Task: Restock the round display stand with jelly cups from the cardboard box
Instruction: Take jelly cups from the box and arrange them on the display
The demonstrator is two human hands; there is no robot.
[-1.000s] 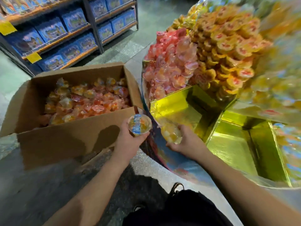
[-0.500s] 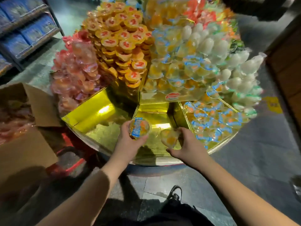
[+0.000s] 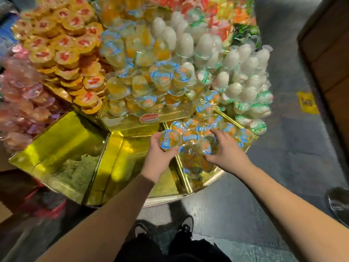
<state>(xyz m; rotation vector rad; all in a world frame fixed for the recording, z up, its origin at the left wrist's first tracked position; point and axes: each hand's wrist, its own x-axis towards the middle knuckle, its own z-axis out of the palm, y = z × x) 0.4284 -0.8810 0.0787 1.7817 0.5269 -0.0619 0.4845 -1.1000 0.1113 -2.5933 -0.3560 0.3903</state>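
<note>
Nearest, the left hand (image 3: 157, 157) grips one jelly cup (image 3: 169, 139) and the right hand (image 3: 225, 151) grips another (image 3: 209, 146) over a part-filled gold compartment (image 3: 186, 181). Beyond, two compartments (image 3: 62, 148) lie bare; upper tiers (image 3: 143, 72) are heaped. Much restocking remains.

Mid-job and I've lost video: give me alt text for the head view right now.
Each hand holds a blue-lidded jelly cup over the round display stand: the left hand over a bare gold compartment, the right hand at the partly filled compartment of matching cups. Heaps of orange, pink and white cups rise behind.
</note>
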